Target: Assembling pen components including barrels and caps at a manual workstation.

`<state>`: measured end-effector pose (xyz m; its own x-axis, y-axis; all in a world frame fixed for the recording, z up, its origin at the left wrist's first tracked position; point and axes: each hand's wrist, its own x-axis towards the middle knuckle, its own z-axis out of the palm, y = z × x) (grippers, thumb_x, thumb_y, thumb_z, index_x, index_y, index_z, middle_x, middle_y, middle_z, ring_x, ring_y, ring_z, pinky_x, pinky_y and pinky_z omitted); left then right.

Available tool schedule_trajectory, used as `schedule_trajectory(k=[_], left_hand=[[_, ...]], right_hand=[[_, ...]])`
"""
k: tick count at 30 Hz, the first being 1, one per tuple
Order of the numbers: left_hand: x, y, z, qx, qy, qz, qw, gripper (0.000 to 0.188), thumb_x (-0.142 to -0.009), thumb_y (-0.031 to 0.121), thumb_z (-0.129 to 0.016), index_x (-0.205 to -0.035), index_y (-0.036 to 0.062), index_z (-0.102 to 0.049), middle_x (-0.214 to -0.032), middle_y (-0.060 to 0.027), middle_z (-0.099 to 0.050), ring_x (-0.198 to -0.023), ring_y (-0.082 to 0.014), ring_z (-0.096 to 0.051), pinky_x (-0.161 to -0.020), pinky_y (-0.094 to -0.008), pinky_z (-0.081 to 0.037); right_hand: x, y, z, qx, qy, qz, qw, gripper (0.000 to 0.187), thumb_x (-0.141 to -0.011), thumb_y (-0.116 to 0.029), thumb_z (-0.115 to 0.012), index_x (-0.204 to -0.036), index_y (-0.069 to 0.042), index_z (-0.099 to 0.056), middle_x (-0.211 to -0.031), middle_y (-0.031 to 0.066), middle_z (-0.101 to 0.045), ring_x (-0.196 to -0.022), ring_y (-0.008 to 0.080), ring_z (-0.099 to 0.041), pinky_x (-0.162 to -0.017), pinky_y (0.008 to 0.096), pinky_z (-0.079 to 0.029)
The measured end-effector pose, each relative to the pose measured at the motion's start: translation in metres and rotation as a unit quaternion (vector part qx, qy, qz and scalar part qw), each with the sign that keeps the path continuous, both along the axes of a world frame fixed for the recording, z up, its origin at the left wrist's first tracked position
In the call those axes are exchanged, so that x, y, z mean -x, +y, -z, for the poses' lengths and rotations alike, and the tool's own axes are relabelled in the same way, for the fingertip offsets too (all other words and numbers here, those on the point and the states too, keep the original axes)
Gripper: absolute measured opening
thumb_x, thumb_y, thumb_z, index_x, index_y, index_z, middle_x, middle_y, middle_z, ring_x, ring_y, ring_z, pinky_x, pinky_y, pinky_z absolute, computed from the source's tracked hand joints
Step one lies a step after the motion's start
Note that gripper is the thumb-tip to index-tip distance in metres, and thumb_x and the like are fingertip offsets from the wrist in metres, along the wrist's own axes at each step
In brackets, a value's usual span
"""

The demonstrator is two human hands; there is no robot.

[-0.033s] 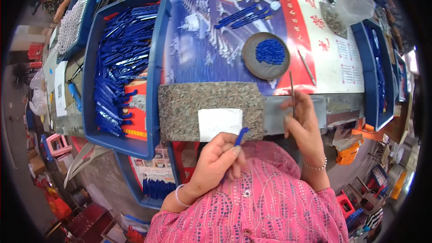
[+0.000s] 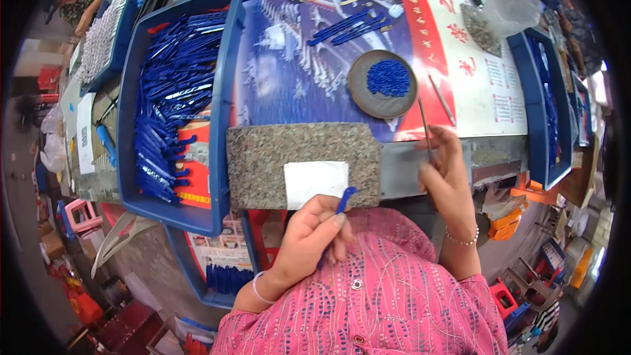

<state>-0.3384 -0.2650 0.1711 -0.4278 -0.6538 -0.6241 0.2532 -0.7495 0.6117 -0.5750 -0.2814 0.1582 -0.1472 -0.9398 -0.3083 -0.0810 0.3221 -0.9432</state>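
Observation:
My left hand (image 2: 315,230) is closed in a pinch on a slim blue plastic piece (image 2: 344,200) with a hooked tip, just in front of my shirt. Most of that piece is hidden by the fingers. Off to the right, my right hand (image 2: 448,171) grips a thin metal rod-like tool (image 2: 424,121) that points up and away; its exact kind is unclear. Below the left hand's fingertips lies a white folded paper or cloth (image 2: 315,181) on a speckled stone slab (image 2: 263,144). Beyond stands a round dish (image 2: 360,95) holding small blue parts (image 2: 388,79).
A large blue tray (image 2: 227,102) full of long blue pieces (image 2: 181,59) stands at the left. Several blue pieces (image 2: 348,26) lie on the poster (image 2: 276,85) beside another thin tool (image 2: 442,100). A second blue tray (image 2: 541,128) is at the right, a lower one (image 2: 190,273) beneath.
Bench things sit slightly farther left in the picture. Both hands keep their grips; the right hand is a little nearer the metal tool's lower end in view, otherwise much the same.

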Motion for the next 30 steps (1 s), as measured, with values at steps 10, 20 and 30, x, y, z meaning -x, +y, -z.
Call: schedule_trajectory(k=[10, 20, 30], left_hand=[[0.004, 0.002, 0.000, -0.023, 0.078, -0.033, 0.996, 0.018, -0.091, 0.010, -0.042, -0.104, -0.0008, -0.050, -0.069, -0.0079, -0.055, -0.044, -0.0090, -0.043, -0.041, -0.0197, -0.033], [-0.004, -0.002, 0.008, -0.061, 0.182, -0.045, 0.980, 0.019, -0.093, 0.013, -0.043, -0.106, 0.0009, -0.050, -0.071, -0.0064, -0.054, -0.045, -0.0081, -0.041, -0.042, -0.0188, -0.033], [-0.006, -0.004, 0.027, -0.235, 0.427, -0.082, 0.869, 0.022, -0.096, 0.016, -0.036, -0.111, 0.0013, -0.041, -0.068, -0.0041, -0.048, -0.037, -0.0056, -0.040, -0.035, -0.0200, -0.031]], right_hand=[[0.059, -0.076, 0.032, 0.138, 0.380, -0.080, 0.911, 0.038, -0.082, -0.001, -0.050, -0.119, 0.002, -0.044, -0.106, 0.0151, -0.055, -0.077, 0.0200, -0.054, -0.073, 0.0304, -0.045], [0.066, -0.081, 0.034, 0.119, 0.515, -0.075, 0.846, 0.036, -0.078, -0.004, -0.054, -0.113, -0.002, -0.045, -0.091, 0.0180, -0.058, -0.078, 0.0324, -0.059, -0.070, 0.0379, -0.047], [0.092, -0.092, 0.035, 0.139, 0.578, -0.233, 0.770, 0.029, -0.072, 0.001, -0.051, -0.100, -0.001, -0.045, -0.080, 0.0181, -0.056, -0.072, 0.0358, -0.056, -0.062, 0.0402, -0.046]])
